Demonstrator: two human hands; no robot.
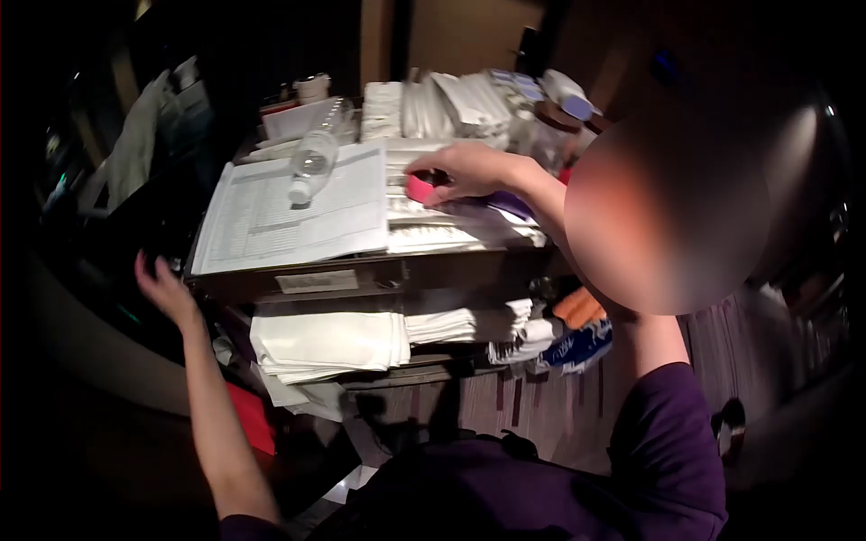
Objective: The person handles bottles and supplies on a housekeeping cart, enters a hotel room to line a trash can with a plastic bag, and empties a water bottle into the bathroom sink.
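My right hand [474, 169] reaches over the top of a loaded cart [338, 278], its fingers curled around a small pink object [419, 187] with a dark middle; its exact kind is unclear. Beneath that hand lie white packets or folded items, with something purple [511, 206] beside the wrist. Left of it, printed sheets [271, 230] lie flat, and a clear plastic bottle [314, 160] rests on its side on them. My left hand [166, 293] hangs in the air off the cart's left side, fingers apart, holding nothing.
Folded white towels [325, 338] fill the lower shelf, with a blue-and-white pack [577, 350] and an orange cloth [578, 308] at its right. White stacks [465, 104] line the cart's back. A red item [250, 417] is low at left. A blurred disc hides part of the right side.
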